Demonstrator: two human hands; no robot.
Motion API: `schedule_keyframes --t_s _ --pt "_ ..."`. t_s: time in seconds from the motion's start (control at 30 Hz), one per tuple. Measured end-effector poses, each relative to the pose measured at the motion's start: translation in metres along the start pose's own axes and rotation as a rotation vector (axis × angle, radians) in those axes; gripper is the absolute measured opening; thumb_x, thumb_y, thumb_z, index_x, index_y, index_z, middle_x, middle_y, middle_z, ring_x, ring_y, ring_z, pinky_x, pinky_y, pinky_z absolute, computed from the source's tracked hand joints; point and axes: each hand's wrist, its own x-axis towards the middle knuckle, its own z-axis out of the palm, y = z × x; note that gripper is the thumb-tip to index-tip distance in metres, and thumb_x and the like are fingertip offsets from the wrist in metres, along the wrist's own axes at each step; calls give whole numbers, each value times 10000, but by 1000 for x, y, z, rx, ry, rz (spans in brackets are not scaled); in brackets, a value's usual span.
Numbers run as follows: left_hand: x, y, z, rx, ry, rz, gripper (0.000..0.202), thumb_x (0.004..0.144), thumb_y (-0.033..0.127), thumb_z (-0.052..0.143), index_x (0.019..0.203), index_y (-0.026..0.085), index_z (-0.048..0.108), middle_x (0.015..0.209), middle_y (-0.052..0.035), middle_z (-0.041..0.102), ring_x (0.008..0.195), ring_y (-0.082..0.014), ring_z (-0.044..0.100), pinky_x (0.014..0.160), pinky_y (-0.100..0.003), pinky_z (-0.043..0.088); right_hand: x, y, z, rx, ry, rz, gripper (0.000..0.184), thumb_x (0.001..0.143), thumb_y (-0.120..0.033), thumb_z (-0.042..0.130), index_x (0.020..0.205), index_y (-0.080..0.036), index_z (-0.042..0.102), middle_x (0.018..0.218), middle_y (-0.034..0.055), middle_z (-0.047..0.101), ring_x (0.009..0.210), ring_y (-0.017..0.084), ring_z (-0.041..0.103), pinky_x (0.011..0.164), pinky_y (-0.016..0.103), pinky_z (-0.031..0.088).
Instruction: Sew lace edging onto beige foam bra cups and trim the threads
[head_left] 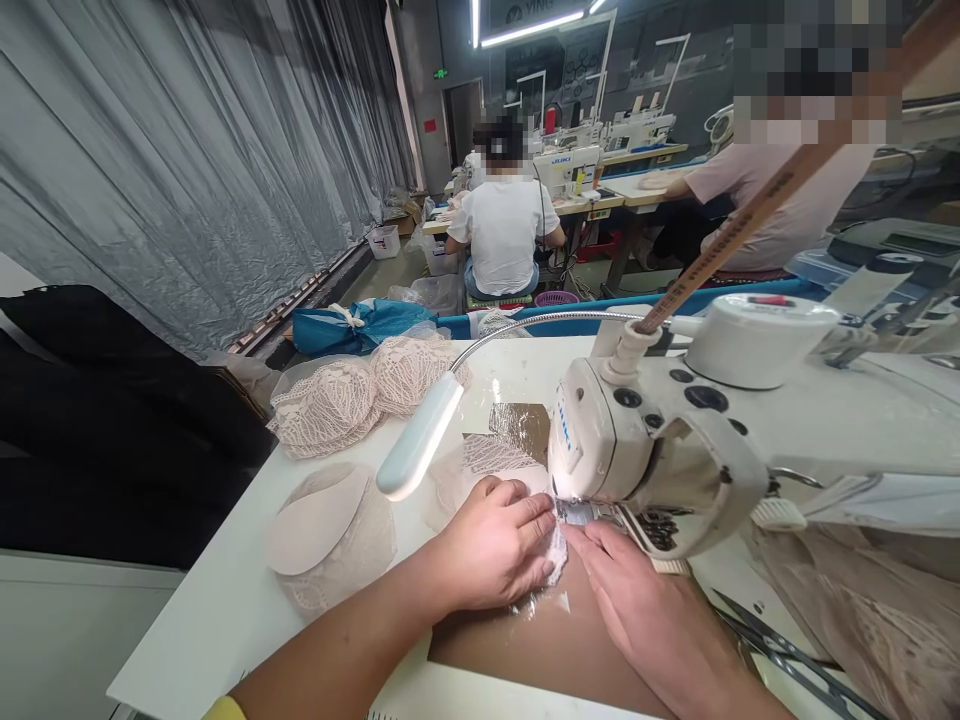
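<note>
A white sewing machine (600,430) stands at the right with its needle area lit. Under its head lies a pale lace piece (557,560), partly covered by my hands. My left hand (499,545) is bent over the lace, its fingers closed and pressing it down left of the needle. At the lace's right edge, the fingertips of my right hand (626,580) are held together against the fabric; my hand hides part of their grip. More lace fabric (499,455) spreads behind my left hand. A brown board (517,640) lies beneath both hands.
A lamp (420,435) on a bendy neck hangs left of the machine. Lace cups (330,405) and a beige cup piece (322,525) lie on the white table (217,610). Black scissors (787,650) lie right of my right hand. Two people sit at machines ahead.
</note>
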Motion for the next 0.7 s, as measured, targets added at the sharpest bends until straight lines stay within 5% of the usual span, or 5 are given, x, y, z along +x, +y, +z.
schedule_keyframes --t_s 0.2,0.33,0.57,0.7 --pt "-6 -7 -15 -138 -34 71 353 823 502 625 930 168 657 1165 -89 642 1062 -250 525 955 -387 404 -4 6 -5 106 -5 -11 391 916 -179 371 1129 -242 693 947 101 739 792 205 705 661 283 561" --pt "-4 -6 -14 -143 -46 93 160 883 308 588 801 179 633 1044 -60 671 1035 -202 558 958 -354 399 0 2 -10 157 2 -39 367 943 -213 347 1133 -216 660 847 84 742 748 205 707 644 293 560" --pt "-2 -1 -11 -132 -52 60 181 933 230 474 864 146 619 894 -86 667 940 -196 588 895 -344 430 10 -8 -15 179 87 -103 326 965 -189 333 964 -198 659 836 38 746 590 149 688 512 253 500" --pt "-2 0 -10 -85 -37 74 246 965 284 448 1075 143 616 1074 -93 670 975 -196 572 909 -354 415 7 -8 -13 181 131 -155 340 934 -118 352 944 -179 686 892 46 752 610 146 687 538 260 498"
